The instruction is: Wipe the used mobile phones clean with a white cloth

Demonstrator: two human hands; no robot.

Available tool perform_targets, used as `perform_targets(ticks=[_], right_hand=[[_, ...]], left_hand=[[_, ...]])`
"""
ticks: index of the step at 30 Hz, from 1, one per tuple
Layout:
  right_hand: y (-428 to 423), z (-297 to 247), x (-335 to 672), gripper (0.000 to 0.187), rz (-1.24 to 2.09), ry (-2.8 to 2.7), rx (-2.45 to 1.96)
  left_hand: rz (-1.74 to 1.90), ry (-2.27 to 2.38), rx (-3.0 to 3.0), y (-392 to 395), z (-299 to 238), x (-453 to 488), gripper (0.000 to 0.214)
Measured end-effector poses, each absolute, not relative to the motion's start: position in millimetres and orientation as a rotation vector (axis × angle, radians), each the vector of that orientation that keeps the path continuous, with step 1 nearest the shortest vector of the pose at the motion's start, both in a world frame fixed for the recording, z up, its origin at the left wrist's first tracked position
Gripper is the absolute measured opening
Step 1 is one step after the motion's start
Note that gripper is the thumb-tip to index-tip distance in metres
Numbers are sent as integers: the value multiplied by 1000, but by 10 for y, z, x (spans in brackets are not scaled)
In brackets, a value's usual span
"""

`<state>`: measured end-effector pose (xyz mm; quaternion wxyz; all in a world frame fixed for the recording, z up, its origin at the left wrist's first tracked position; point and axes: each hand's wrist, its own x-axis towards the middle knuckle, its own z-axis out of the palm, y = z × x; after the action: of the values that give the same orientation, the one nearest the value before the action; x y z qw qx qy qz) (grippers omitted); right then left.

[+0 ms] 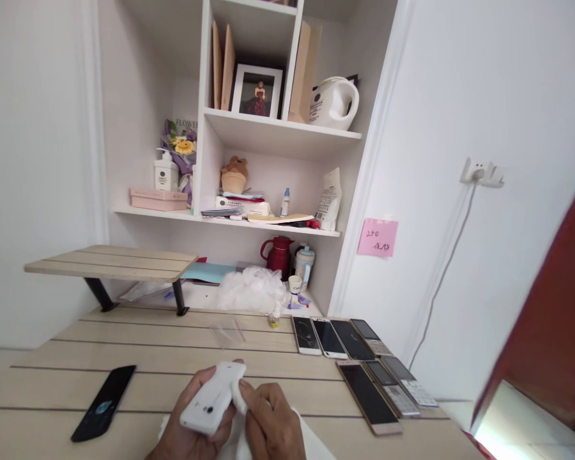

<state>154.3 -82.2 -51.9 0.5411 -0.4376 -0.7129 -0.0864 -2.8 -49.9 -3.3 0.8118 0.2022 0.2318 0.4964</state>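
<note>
A white smartphone (pixel 213 397) lies back side up in my left hand (pixel 188 418), fingers wrapped round its edges; its camera lens shows near the lower end. My right hand (pixel 274 418) pinches a white cloth (pixel 240 397) and presses it against the phone's right side edge. More of the white cloth hangs down under both hands toward the bottom of the view. To the left, a black smartphone (pixel 104 404) rests on the wooden table, apart from my hands. Beyond the hands lies a small clear zip bag (pixel 228 333).
Several phones lie in rows at the right, among them a gold-edged smartphone (pixel 370 396) and keypad phones. A small bottle (pixel 274 317) stands at the back edge near a crumpled white plastic bag (pixel 252 289). A small raised wooden stand (pixel 112 262) is at back left.
</note>
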Motion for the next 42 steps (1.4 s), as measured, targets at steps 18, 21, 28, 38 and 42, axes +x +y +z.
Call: perform_targets(ticks=[18, 21, 28, 38, 42], right_hand=[[-835, -466, 1582, 41, -164, -1630, -1135], [-848, -520, 1539, 42, -198, -1656, -1105], [-883, -567, 1458, 42, -252, -1729, -1099], [-931, -581, 1386, 38, -306, -1781, -1054], [-909, -556, 1434, 45, -245, -1739, -1061]], left_hand=[[982, 466, 477, -532, -109, -17, 9], [982, 494, 452, -529, -87, -21, 15], [990, 510, 423, -555, 26, -11, 23], [1013, 606, 423, -552, 82, -20, 38], [1070, 600, 435, -541, 20, -7, 34]])
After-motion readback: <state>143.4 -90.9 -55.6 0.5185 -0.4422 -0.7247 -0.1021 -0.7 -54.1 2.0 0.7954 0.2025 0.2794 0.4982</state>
